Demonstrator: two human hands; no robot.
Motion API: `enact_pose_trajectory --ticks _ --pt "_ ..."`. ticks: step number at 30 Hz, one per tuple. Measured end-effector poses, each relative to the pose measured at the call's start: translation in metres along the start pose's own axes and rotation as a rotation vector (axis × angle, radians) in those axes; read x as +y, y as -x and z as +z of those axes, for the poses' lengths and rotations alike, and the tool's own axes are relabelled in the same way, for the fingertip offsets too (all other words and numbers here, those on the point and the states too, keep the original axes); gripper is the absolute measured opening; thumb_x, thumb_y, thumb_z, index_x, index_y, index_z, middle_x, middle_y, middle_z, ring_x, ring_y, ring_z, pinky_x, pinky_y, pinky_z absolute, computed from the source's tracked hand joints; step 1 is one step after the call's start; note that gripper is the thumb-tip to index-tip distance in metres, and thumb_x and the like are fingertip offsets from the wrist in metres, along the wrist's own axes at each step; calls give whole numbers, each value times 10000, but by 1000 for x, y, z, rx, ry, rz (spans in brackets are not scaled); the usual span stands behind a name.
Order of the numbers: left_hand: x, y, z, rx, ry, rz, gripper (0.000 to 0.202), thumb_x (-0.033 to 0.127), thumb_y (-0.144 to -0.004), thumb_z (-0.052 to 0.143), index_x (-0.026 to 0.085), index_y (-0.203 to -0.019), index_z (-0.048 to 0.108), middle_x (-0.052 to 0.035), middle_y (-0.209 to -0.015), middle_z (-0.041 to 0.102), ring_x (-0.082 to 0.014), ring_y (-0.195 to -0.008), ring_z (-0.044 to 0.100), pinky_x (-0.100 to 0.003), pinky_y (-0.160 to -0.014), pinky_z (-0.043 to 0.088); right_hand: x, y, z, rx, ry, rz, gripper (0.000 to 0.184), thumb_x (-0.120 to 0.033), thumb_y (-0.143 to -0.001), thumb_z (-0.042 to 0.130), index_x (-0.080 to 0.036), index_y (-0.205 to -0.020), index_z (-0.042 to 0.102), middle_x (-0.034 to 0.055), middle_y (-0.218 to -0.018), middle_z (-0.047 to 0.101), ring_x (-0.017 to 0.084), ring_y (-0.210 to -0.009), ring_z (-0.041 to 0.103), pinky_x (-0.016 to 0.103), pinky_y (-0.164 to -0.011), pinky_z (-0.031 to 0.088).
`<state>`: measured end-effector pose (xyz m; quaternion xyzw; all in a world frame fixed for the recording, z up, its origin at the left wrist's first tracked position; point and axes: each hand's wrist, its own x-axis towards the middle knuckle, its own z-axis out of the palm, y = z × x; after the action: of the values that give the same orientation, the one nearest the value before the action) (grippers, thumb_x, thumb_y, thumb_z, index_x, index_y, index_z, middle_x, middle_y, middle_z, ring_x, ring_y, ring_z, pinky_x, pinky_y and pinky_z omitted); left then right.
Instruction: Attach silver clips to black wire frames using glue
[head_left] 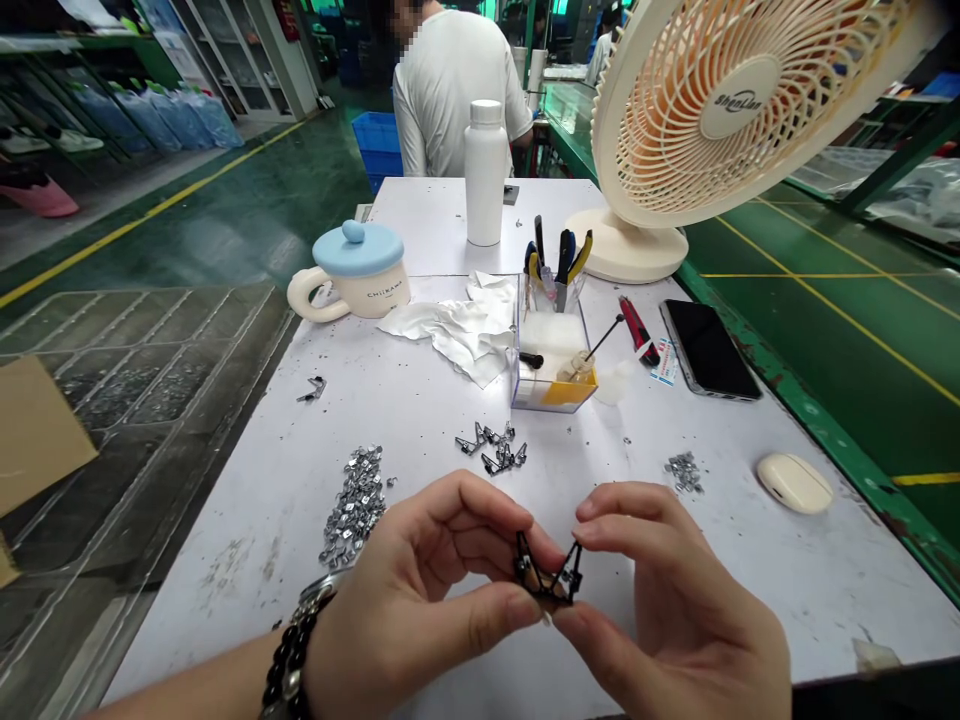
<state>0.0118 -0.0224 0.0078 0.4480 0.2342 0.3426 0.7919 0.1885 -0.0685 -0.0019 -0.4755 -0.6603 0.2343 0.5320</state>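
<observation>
Both my hands meet low at the table's front edge, pinching one small black metal clip part point(547, 575) between them. My left hand point(427, 590), with a bead bracelet and watch at the wrist, grips its left end between thumb and fingers. My right hand point(660, 590) pinches its right end. Just beyond my hands lie a heap of small silver metal pieces point(356, 505), a cluster of grey clip parts point(495, 450) and a smaller silver pile point(684, 472).
On the white table point(420, 400) stand a clear box of pliers and tools point(553, 340), crumpled cloth point(465, 330), a lidded mug point(360, 272), a white bottle point(484, 172), a fan point(720, 110), a phone point(709, 348) and an earbud case point(793, 482). Clear trays point(135, 370) sit left. A person in white stands beyond.
</observation>
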Motion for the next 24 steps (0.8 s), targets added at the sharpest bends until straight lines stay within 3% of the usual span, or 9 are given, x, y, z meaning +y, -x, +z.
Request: enact_pose_trajectory --ticks 5,11,15,24 --pt "3 -3 -2 -10 131 -149 327 244 -753 713 169 -1046 587 -42 -899 626 -89 -763 576 -163 -696 476 0 0 2 -29 35 -34 314 -162 -731 680 -218 -1022 577 78 -981 498 239 -930 503 423 -756 431" --pt "5 -6 -2 7 117 -354 237 314 -709 718 102 -812 691 -52 -746 593 -92 -637 528 -190 -621 435 -4 2 4 -38 128 -63 320 -130 -705 684 -201 -1002 588 90 -1007 492 255 -948 487 438 -749 422" --pt "6 -7 0 15 139 -383 198 292 -704 712 98 -722 676 -49 -654 589 -100 -571 530 -211 -580 421 -4 3 4 -46 146 -79 325 -138 -706 675 -210 -1009 585 87 -1018 489 252 -937 482 433 -737 417" --pt "3 -6 -1 45 181 -395 160 229 -704 728 91 -728 651 -37 -641 588 -85 -556 532 -194 -559 423 -5 2 5 -26 161 -84 277 -135 -711 661 -208 -969 594 78 -987 496 242 -923 482 420 -730 409"
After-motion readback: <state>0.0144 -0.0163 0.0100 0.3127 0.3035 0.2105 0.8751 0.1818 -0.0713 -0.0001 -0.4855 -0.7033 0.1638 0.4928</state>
